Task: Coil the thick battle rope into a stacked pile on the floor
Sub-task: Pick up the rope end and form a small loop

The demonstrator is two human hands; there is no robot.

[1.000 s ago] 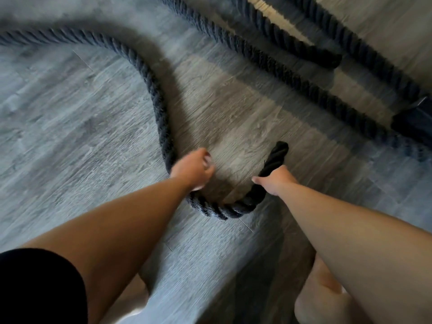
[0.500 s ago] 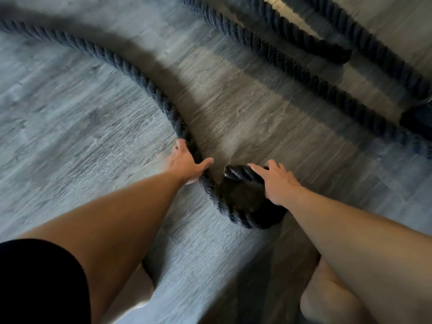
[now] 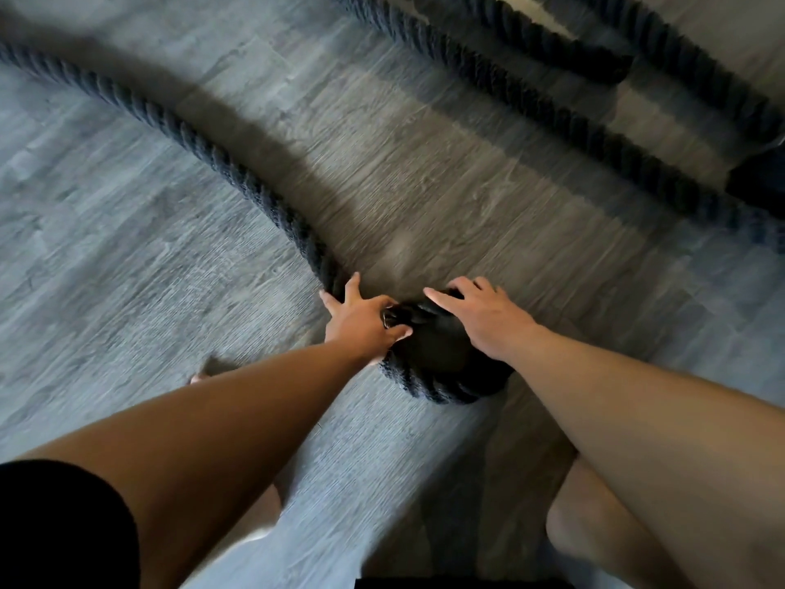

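Observation:
A thick black battle rope (image 3: 221, 163) runs from the far left across the grey floor and curls into one tight small loop (image 3: 429, 386) just in front of me. My left hand (image 3: 361, 320) lies on the rope where it enters the loop, fingers spread, thumb against the rope's end. My right hand (image 3: 484, 316) presses flat on the loop's right side with straight fingers. The loop's middle is dark and partly hidden by both hands.
More lengths of the same rope (image 3: 531, 108) cross the floor at the top right, one end (image 3: 594, 61) lying loose there. A dark object (image 3: 760, 180) sits at the right edge. My knees and a bare toe (image 3: 199, 378) are near the bottom.
The rope's end has been curled inward from an open U into a closed tight loop. Both hands have come closer together on it, and the long stretch has swung straighter to the left.

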